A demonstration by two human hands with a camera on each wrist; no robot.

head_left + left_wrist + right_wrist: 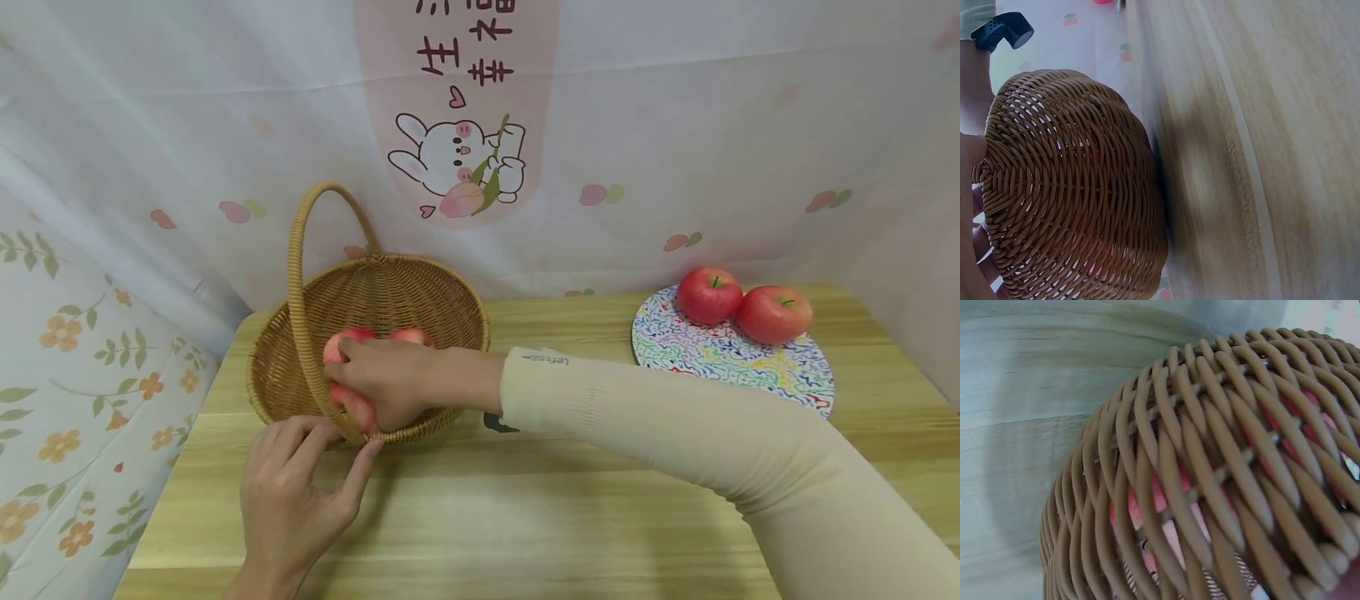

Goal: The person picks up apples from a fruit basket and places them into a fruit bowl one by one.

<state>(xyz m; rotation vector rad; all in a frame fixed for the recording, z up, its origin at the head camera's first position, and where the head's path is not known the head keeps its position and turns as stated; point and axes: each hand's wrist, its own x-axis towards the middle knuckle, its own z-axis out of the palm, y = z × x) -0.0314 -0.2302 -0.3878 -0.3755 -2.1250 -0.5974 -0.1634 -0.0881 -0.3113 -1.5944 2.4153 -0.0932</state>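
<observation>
A brown wicker basket (442,292) with a tall arched handle (297,275) stands on the wooden table. My left hand (296,492) grips the near rim by the handle's foot; the left wrist view shows the thumb and fingers at the edge of the woven basket wall (1079,181). Inside the basket, my right hand (393,379) reaches over the near rim and holds a red apple (341,343), its fingertips partly hidden. Beside it lie another apple (412,336) and a red one (354,406) under the hand. Through the weave (1210,437), the right wrist view shows red patches.
On the right of the table (480,525), a round board with a colourful squiggle pattern (720,367) bears two red apples (708,295). My right sleeve crosses in front of this board. A printed white curtain (637,125) hangs behind the table.
</observation>
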